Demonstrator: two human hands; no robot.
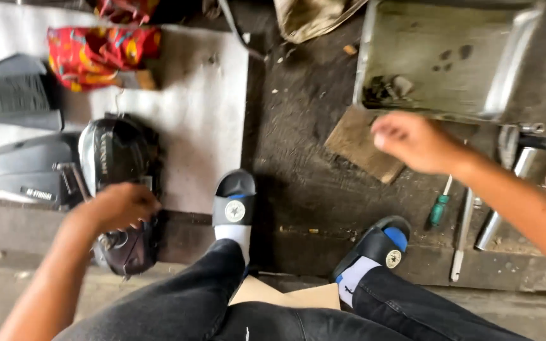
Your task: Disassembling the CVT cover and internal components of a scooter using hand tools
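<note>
The right hand [412, 140] is motion-blurred, its fingers unreadable. The left hand [123, 205] covers part of a dark engine cover [115, 158]. Small bits in the metal tray [450, 63], possibly bolts, are indistinct.

A small white rectangular label [37, 194] sits on the grey plastic panel [23, 167] at the white mat's [203, 113] left edge.

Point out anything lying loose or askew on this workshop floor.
A green-handled screwdriver and metal rods lie scattered below the right hand; a wooden board juts crookedly from under the metal tray.
</note>
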